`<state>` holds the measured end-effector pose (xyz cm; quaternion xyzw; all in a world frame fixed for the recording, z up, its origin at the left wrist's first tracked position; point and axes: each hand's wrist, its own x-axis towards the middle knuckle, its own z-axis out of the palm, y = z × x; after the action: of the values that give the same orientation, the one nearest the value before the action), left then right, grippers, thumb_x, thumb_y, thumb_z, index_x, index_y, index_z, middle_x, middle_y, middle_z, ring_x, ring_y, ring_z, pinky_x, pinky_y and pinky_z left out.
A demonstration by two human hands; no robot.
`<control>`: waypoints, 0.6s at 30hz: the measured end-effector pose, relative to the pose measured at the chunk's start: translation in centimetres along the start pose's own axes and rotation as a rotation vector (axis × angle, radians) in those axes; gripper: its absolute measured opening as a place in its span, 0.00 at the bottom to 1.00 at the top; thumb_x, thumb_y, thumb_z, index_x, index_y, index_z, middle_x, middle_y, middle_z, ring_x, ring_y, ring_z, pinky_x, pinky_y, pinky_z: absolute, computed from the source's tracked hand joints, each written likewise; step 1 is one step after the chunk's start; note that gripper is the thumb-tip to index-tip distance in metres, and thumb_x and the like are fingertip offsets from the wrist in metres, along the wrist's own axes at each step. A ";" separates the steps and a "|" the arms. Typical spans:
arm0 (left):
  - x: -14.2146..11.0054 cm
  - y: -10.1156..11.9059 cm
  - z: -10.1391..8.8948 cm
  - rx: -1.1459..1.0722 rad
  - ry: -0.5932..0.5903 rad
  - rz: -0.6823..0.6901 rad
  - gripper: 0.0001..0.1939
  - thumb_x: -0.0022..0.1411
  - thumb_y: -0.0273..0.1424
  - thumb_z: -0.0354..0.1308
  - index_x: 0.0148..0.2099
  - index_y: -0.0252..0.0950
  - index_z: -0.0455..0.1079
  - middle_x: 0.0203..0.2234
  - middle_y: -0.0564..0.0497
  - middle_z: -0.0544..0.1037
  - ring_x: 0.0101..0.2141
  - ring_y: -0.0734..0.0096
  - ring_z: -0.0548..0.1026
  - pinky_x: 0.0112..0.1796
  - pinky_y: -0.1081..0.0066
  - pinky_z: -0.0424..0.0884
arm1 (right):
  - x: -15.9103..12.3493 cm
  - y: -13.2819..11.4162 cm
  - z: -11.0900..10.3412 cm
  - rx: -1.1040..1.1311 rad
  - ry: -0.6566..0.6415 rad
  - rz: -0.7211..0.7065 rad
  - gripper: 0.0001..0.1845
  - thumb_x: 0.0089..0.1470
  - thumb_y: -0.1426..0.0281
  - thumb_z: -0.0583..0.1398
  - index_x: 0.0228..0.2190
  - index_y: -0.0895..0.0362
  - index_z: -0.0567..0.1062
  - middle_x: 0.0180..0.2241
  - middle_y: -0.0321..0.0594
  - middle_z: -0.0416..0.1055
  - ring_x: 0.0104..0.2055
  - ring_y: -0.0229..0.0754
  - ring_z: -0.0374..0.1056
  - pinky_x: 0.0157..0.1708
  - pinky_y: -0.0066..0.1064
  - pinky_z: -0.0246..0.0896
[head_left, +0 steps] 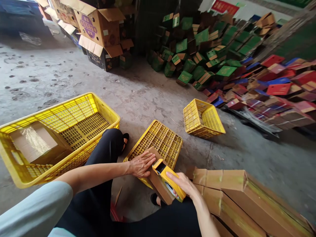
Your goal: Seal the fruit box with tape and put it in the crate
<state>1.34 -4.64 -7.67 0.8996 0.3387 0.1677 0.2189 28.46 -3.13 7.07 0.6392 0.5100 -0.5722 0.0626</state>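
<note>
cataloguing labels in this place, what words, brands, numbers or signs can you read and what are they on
Nothing can be read with certainty.
Brown carton: purple print, too blurred.
Red sign: too blurred.
Green boxes: any print too small.
Yellow tape dispenser: no lettering visible.

A pale blue-grey sleeve [37, 207] ending near the elbow fills the lower left of the frame, worn with plain dark trousers [106, 146] at bottom centre and black open footwear [126, 136] near mid-frame
</note>
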 end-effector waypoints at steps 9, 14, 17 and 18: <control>0.0 -0.9 1.2 -0.022 -0.019 0.021 0.48 0.72 0.48 0.51 0.79 0.25 0.37 0.75 0.28 0.44 0.75 0.41 0.43 0.71 0.45 0.46 | -0.1 -0.2 0.1 0.001 -0.013 0.016 0.16 0.61 0.57 0.62 0.29 0.57 0.74 0.17 0.40 0.75 0.18 0.44 0.73 0.20 0.30 0.72; 0.1 -1.2 0.8 -0.020 -0.033 0.052 0.48 0.72 0.49 0.50 0.79 0.25 0.36 0.75 0.29 0.43 0.75 0.42 0.43 0.71 0.47 0.46 | 0.0 0.0 0.0 -0.027 -0.015 -0.003 0.17 0.61 0.56 0.61 0.29 0.56 0.73 0.16 0.39 0.74 0.17 0.43 0.72 0.19 0.31 0.71; 0.1 -1.3 0.7 -0.023 -0.021 0.065 0.48 0.71 0.49 0.52 0.78 0.24 0.39 0.75 0.29 0.45 0.75 0.42 0.44 0.72 0.48 0.46 | -0.2 -0.1 -0.1 -0.038 -0.017 0.012 0.17 0.60 0.56 0.62 0.29 0.56 0.73 0.17 0.41 0.74 0.18 0.44 0.73 0.20 0.32 0.72; 0.2 -1.3 0.8 -0.023 -0.018 0.064 0.48 0.71 0.49 0.53 0.78 0.24 0.40 0.75 0.29 0.45 0.75 0.42 0.44 0.72 0.49 0.46 | -0.3 -0.1 -0.1 -0.036 -0.020 0.018 0.17 0.60 0.55 0.62 0.29 0.56 0.73 0.17 0.41 0.75 0.18 0.44 0.73 0.20 0.32 0.72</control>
<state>1.11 -3.86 -8.95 0.9088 0.3058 0.1704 0.2270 28.52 -3.23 7.41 0.6369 0.5137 -0.5687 0.0845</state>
